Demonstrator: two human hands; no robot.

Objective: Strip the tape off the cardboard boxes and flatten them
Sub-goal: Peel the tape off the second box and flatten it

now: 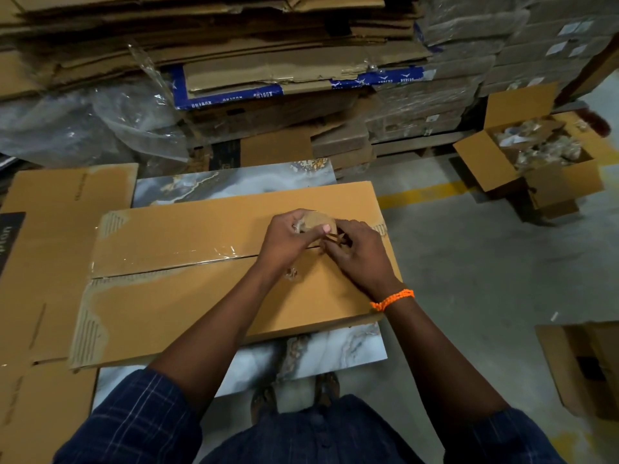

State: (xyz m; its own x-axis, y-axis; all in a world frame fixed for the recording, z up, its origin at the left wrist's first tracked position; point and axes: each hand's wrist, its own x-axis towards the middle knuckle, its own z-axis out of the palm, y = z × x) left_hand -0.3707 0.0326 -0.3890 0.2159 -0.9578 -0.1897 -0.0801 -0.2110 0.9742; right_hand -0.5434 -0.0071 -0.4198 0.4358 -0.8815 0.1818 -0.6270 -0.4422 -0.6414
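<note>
A flat brown cardboard box [187, 296] lies on a marble-patterned tile [234, 182] in front of me. Clear tape [221, 252] still covers part of its centre seam, and torn paper patches show at its left edge. My left hand [288, 242] grips a crumpled wad of stripped tape [318, 220] above the seam. My right hand [361, 256], with an orange wristband, pinches a strip of tape at the seam just right of the left hand.
Another flattened box [43, 262] lies to the left. A high stack of flattened cardboard [207, 45] and plastic wrap [100, 128] stands behind. An open box of scraps [536, 155] sits at the right, another box [582, 366] at lower right. Grey floor with a yellow line [422, 194].
</note>
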